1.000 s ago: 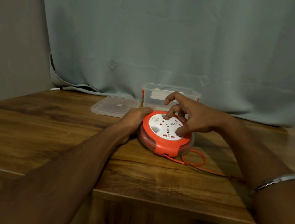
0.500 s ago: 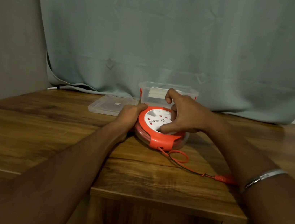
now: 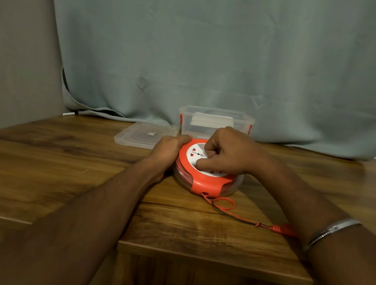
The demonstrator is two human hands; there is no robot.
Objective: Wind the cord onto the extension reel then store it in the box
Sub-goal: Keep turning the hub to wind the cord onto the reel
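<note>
**Both hands on the reel, cord tail loose on the table**

Nearest me, my two forearms reach forward over the front edge of the wooden table [image 3: 33, 169], a metal bracelet [image 3: 329, 231] on the right wrist. Just beyond the bracelet, the orange plug [image 3: 284, 229] lies on the table with the last length of cord [image 3: 226, 207] trailing from it, making one small loop before it enters the reel's near side.

The extension reel [image 3: 205, 183] lies flat on the table, orange rim around a white socket face. My left hand [image 3: 169, 149] is curled against its left edge, the thumb lying along the top of the rim, so that grip clasps the reel's side. My right hand [image 3: 226, 152] sits on top of the white face, fingers curled down into it and the thumb pressed on the face near its front; this grip is closed on the reel's centre, though I cannot tell exactly what it catches.

Directly behind the reel stands the clear box [image 3: 216, 122], open-topped with red clips. Its lid [image 3: 144, 136] lies flat to the left of it, just beyond my left hand. A grey-green curtain [image 3: 219, 50] hangs behind.
</note>
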